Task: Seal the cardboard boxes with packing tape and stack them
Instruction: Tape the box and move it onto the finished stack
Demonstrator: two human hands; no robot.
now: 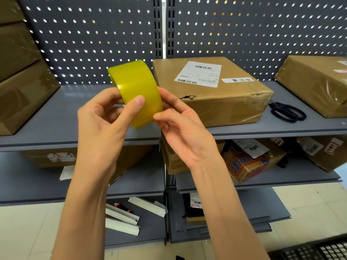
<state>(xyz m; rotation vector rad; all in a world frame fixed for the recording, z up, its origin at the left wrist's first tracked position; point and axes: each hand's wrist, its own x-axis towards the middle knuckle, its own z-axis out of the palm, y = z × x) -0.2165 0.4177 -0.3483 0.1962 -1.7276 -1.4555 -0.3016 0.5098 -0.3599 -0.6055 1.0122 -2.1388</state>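
Observation:
A yellow roll of packing tape (135,87) is held up in front of the top shelf. My left hand (105,117) grips it, thumb across its outer face and fingers curled behind. My right hand (180,126) pinches the roll's lower right edge between thumb and fingertips. Behind the roll a flat cardboard box (221,102) with a white shipping label lies on the grey shelf (56,117); its front top edge is torn. Another taped box (315,83) sits at the right, and a stack of boxes (20,72) stands at the far left.
Black scissors (287,111) lie on the shelf between the two right boxes. A perforated grey back panel (97,34) rises behind. The lower shelf holds several more boxes (251,166), and folded metal brackets (122,218) lie on the bottom shelf.

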